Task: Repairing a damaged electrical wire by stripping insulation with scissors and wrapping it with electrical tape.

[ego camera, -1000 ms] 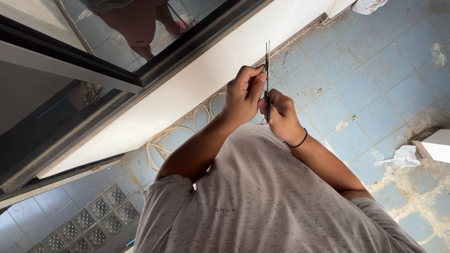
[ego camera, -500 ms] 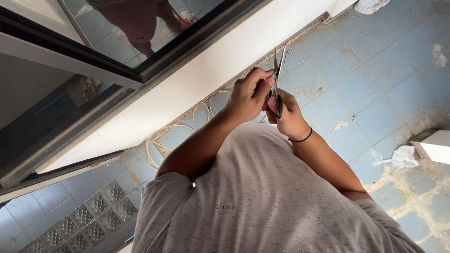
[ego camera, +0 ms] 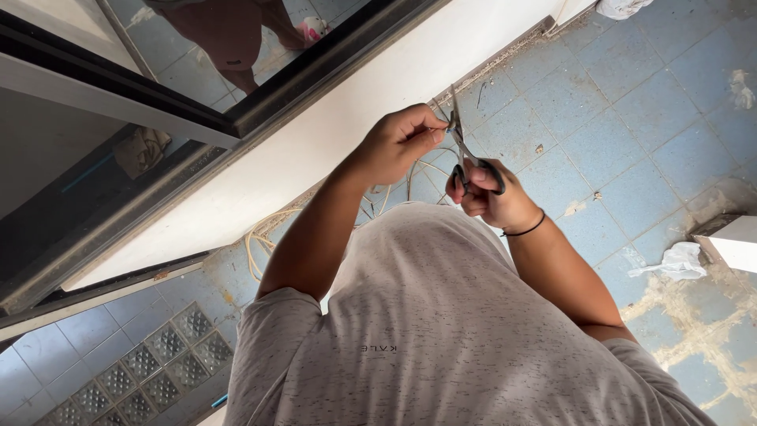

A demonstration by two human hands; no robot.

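blue tiled floor (ego camera: 631, 102); white wall (ego camera: 331, 134); dark-framed window (ego camera: 197, 118)

Blue tiled floor, white wall, dark window frame

The blue tiled floor (ego camera: 631, 118) shows worn, patchy grout at the lower right. A crumpled white plastic scrap (ego camera: 676, 262) lies just beside a white box corner (ego camera: 732, 243). Pale cable loops (ego camera: 264, 237) lie at the foot of the white wall (ego camera: 315, 142). Above runs a dark window frame (ego camera: 260, 110); glass blocks (ego camera: 158, 355) sit at the lower left.
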